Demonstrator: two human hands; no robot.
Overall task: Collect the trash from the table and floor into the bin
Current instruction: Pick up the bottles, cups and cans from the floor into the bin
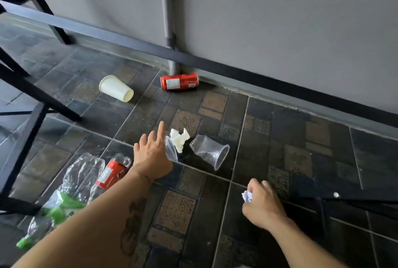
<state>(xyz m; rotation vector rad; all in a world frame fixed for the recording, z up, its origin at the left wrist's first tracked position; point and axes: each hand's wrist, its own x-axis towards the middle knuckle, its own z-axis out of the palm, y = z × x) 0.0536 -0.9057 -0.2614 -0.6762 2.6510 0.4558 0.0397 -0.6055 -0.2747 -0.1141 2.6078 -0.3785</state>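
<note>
Trash lies scattered on the dark tiled floor. My left hand (151,155) grips a clear plastic cup (171,151), index finger stretched out; a crumpled white tissue (179,138) lies right beside that cup. A second clear plastic cup (210,151), crushed, lies on its side just right of it. My right hand (261,205) is closed around a small crumpled paper ball (247,196). Farther off lie a white paper cup (116,88) and a red can (179,81) by the wall. No bin is in view.
A crushed clear bottle with a green label (69,194) and another red can (112,174) lie at the lower left. Black table legs and bars (28,86) cross the left side. A grey pipe (170,20) runs down the wall. A black strap or bar (344,196) lies at right.
</note>
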